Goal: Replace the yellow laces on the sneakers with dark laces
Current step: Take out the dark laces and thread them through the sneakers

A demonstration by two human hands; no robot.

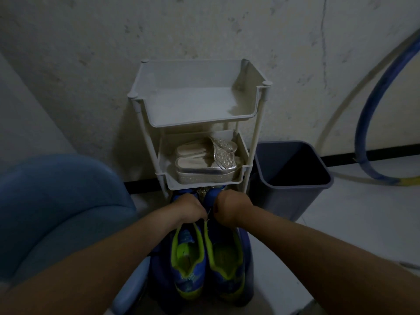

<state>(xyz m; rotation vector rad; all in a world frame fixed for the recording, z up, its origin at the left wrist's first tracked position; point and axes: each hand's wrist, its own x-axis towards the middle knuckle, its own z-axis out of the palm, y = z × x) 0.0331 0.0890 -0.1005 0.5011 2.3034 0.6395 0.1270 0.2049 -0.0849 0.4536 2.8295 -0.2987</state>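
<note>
Two blue sneakers with yellow-green lining stand side by side on the floor, heels toward me: the left sneaker and the right sneaker. Their toes reach under the white rack. My left hand is closed over the front of the left sneaker. My right hand is closed over the front of the right one. A thin pale lace end shows between the hands. The laced fronts are hidden under my hands. No dark laces are in view.
A white three-tier rack stands against the wall, its middle shelf holding silver platform sandals. A grey bin sits to the right, a blue chair to the left, and a blue-yellow hoop leans on the wall.
</note>
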